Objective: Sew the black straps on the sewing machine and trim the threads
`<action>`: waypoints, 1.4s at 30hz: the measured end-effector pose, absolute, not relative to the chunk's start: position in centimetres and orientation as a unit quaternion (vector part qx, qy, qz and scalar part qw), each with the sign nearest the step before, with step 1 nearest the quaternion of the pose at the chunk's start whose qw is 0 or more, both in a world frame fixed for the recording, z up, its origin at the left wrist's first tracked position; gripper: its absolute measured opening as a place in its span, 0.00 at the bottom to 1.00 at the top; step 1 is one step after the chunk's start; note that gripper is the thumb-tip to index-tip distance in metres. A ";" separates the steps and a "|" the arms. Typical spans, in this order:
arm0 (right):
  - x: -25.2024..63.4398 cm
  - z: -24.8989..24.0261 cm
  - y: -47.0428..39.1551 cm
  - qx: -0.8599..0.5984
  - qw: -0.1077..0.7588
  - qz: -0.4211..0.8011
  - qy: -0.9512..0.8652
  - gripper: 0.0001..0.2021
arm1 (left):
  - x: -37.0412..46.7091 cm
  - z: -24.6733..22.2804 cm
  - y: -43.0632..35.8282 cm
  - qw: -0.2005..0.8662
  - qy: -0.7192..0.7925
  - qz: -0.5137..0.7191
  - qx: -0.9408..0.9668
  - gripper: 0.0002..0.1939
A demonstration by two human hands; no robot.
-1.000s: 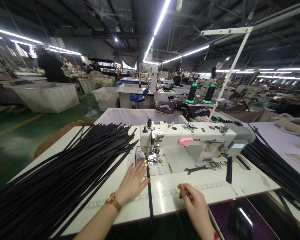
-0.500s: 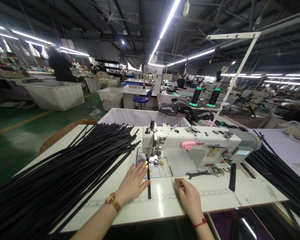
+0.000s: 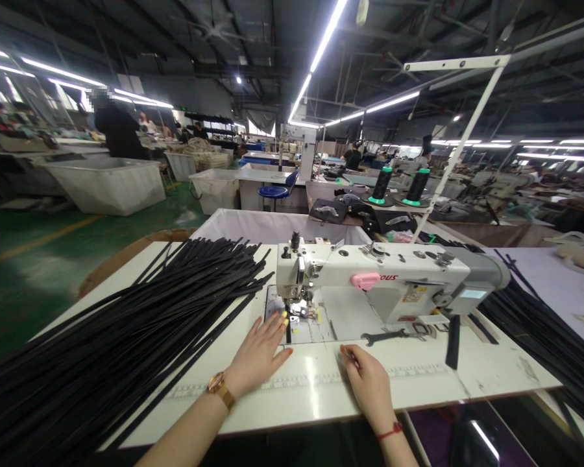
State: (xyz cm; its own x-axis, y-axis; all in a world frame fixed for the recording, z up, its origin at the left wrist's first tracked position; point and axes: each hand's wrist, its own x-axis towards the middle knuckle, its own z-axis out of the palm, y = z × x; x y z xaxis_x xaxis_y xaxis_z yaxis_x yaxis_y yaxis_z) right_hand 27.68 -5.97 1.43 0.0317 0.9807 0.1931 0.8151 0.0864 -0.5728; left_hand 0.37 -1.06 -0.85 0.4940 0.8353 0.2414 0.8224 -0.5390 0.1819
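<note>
My left hand [image 3: 259,348] lies flat with its fingers stretched out, fingertips beside the presser foot [image 3: 292,307] of a white sewing machine [image 3: 360,279]. Right by those fingertips, the short tail of a narrow black strip [image 3: 288,334] pokes out toward me from under the foot. On the white table in front of the machine, my right hand [image 3: 367,375] rests with fingers curled closed; whatever is inside them, if anything, is hidden. A large heap of long black strips [image 3: 141,318] spreads left of my left hand.
A wrench [image 3: 384,337] and a short black strap piece [image 3: 452,342] lie right of my right hand. A printed ruler scale [image 3: 411,370] runs along the table. More black strips [image 3: 545,331] hang at the right. Behind the machine are a pale bin [image 3: 282,227] and a thread cone [image 3: 380,185].
The narrow black strip has slid away from me under the presser foot, so its near end has moved from the ruler scale to beside my left fingertips. Both hands have barely moved.
</note>
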 end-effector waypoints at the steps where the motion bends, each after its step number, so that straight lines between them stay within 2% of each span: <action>1: 27.7 1.4 -6.0 -0.660 0.284 0.147 -0.680 0.12 | 0.4 -0.9 -1.0 0.021 0.480 0.151 0.864 0.30; 30: 27.7 1.0 -5.8 -0.658 0.272 0.133 -0.689 0.10 | 0.6 -0.5 -0.7 0.045 0.498 0.137 0.855 0.30; 42: 28.0 0.1 -5.5 -0.660 0.256 0.129 -0.695 0.13 | 0.6 0.2 -1.1 0.045 0.501 0.144 0.852 0.30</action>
State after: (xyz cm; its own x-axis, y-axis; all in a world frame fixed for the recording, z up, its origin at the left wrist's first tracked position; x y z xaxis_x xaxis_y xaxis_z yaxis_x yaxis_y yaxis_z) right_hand 28.00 -5.47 0.13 0.0009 0.9827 0.1854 0.8512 0.0966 -0.5159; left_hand 0.57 -1.10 0.16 0.4569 0.8666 0.2005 0.8410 -0.4943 0.2199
